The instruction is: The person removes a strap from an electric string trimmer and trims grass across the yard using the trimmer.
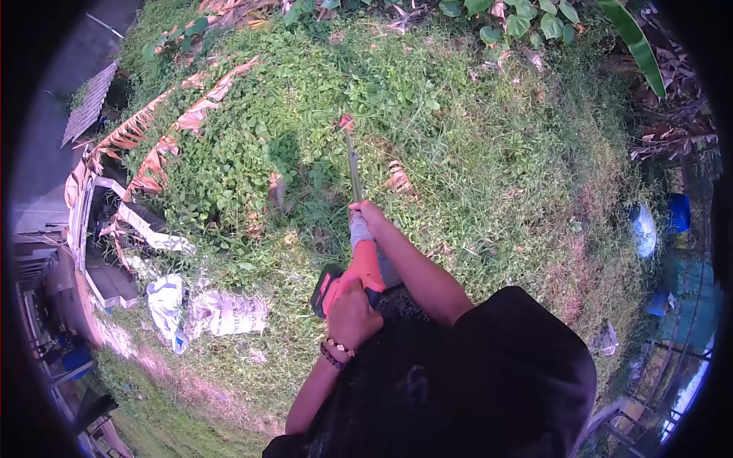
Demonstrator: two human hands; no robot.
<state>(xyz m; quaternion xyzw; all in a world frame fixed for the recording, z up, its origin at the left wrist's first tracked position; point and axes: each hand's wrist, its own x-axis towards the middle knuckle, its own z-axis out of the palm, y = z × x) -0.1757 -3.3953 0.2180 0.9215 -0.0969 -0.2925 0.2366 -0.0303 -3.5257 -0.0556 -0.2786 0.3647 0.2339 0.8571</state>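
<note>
A cordless grass trimmer [366, 263] with a red-orange body points away from me over the grass. My left hand [353, 314], with beaded bracelets at the wrist, is closed round its rear handle. Beside that handle sits a dark battery pack [324, 291]. Further forward, my right hand [371, 217] wraps the shaft near a greyish-white section. The thin shaft [353, 164] runs out to a small red head [346, 122] among the green weeds. Whether the head touches the ground or is spinning, I cannot tell.
Dry banana leaves [202, 114] droop across the left, by a pale frame [145, 229]. White sacks [227, 313] lie on the grass at the left. Blue containers [678, 213] and a fence-like structure [683, 305] stand at the right. Leafy plants [527, 19] border the top.
</note>
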